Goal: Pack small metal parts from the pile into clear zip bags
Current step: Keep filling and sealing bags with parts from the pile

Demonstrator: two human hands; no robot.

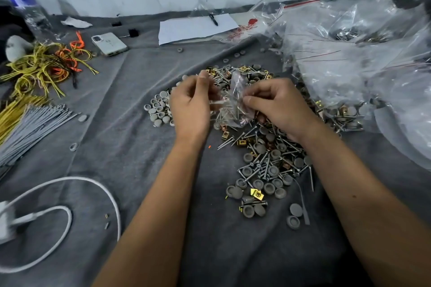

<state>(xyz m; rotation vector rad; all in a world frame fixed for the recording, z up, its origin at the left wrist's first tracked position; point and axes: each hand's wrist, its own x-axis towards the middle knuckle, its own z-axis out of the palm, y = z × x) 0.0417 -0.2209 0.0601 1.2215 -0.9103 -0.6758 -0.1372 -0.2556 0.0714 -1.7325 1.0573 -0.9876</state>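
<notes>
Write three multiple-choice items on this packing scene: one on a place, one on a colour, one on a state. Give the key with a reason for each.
1. Where does the phone lie?
A. On the cloth, far left of the pile
B. Inside a bag
C. Under the paper

2. What colour are the round caps by the left hand?
A. Red
B. Grey
C. Blue

3. How is the small bag held?
A. Lying untouched on the cloth
B. Pinched between both hands above the pile
C. Hanging from the wall

Key:
1 A, the phone rests on the grey cloth, left of the pile and the paper.
2 B, the caps are plain grey.
3 B, the left hand and right hand both grip the bag, with screws showing inside it.
</notes>
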